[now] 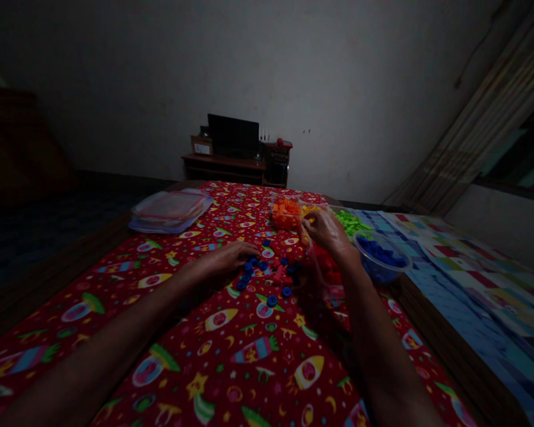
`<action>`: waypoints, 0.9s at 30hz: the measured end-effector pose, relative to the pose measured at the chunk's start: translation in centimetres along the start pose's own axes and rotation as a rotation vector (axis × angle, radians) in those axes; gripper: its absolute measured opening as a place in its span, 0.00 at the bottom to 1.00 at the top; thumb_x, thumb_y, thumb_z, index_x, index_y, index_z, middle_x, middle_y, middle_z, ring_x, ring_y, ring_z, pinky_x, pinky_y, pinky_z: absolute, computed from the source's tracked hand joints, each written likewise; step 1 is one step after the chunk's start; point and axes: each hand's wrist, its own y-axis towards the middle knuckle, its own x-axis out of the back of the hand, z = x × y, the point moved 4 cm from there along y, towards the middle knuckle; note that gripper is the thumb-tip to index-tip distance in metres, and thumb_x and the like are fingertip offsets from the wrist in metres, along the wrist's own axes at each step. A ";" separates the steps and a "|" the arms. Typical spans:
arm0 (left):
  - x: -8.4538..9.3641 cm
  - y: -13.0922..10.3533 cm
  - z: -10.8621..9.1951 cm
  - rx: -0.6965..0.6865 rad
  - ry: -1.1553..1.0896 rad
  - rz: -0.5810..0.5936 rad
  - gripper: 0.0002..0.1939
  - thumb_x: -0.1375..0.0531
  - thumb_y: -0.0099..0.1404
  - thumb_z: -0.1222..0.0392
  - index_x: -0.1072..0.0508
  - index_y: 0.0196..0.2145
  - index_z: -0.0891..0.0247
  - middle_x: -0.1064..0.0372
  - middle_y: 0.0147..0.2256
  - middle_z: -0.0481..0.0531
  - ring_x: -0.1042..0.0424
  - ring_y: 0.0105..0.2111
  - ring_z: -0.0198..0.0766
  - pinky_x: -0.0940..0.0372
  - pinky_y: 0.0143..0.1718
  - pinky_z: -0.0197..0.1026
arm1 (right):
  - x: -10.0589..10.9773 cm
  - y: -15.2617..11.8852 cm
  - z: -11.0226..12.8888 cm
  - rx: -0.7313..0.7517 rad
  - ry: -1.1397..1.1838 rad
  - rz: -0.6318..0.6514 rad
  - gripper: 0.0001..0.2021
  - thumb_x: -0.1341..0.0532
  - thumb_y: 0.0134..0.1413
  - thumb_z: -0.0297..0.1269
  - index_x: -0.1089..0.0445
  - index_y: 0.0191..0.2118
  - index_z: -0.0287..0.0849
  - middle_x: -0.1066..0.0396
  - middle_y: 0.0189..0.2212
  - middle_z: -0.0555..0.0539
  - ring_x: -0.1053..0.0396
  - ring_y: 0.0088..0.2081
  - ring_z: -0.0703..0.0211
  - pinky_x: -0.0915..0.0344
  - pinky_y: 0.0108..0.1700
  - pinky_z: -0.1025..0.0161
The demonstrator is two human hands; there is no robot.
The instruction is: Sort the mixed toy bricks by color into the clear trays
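My left hand [235, 257] lies low over the red patterned cloth with its fingers stretched out, at the edge of a loose group of small blue plastic pieces [248, 268]. Some of these pieces look like little wheels, such as the blue wheel [272, 301] nearest me. A few red pieces [279, 273] lie among them, hard to make out against the cloth. My right hand [328, 232] is above the clear box of red pieces [330, 270], thumb and fingers pinched together near the yellow pieces [310, 210]. Whatever is between those fingertips is too small and dark to name.
A clear box of orange pieces [286, 213] stands beyond my hands. Green pieces [350, 223] and a round tub of blue pieces [382, 255] are at the right. Stacked lids [171, 211] lie on the left. A desk with a monitor [234, 135] stands by the wall.
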 end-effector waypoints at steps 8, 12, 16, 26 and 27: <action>1.6 -0.4 1.2 0.237 0.022 -0.082 0.12 0.42 0.52 0.56 0.23 0.31 0.64 0.26 0.27 0.51 0.29 0.29 0.43 0.37 0.31 0.38 | -2.8 -0.9 4.1 0.141 0.012 0.150 0.14 0.47 0.61 0.37 0.25 0.39 0.40 0.25 0.35 0.39 0.31 0.34 0.56 0.43 0.34 0.64; 1.7 -0.5 0.7 0.244 0.023 -0.075 0.12 0.43 0.51 0.55 0.24 0.29 0.64 0.27 0.25 0.51 0.30 0.27 0.41 0.39 0.29 0.37 | -3.9 -1.3 5.2 0.203 -0.009 0.209 0.12 0.46 0.60 0.35 0.25 0.38 0.40 0.25 0.34 0.38 0.30 0.33 0.55 0.43 0.33 0.63; 1.4 -0.3 0.6 0.246 0.084 -0.104 0.11 0.43 0.50 0.54 0.26 0.25 0.64 0.30 0.22 0.49 0.34 0.24 0.37 0.43 0.26 0.35 | -4.5 -1.8 6.0 0.237 -0.014 0.230 0.12 0.46 0.59 0.34 0.25 0.39 0.40 0.25 0.35 0.38 0.29 0.34 0.53 0.44 0.32 0.64; 1.9 -0.8 0.6 0.377 -0.497 -0.153 0.17 0.37 0.50 0.46 0.26 0.31 0.63 0.28 0.24 0.47 0.30 0.24 0.37 0.37 0.26 0.37 | -7.1 -2.1 7.1 0.326 0.449 0.162 0.26 0.39 0.54 0.31 0.39 0.60 0.42 0.29 0.49 0.41 0.32 0.48 0.54 0.39 0.47 0.62; 1.9 -0.8 0.4 0.387 -0.564 -0.156 0.20 0.36 0.50 0.46 0.26 0.34 0.63 0.27 0.26 0.48 0.29 0.26 0.38 0.36 0.27 0.38 | -7.2 -2.3 7.3 0.367 0.502 0.160 0.29 0.39 0.52 0.29 0.41 0.61 0.44 0.30 0.51 0.42 0.33 0.49 0.54 0.39 0.48 0.62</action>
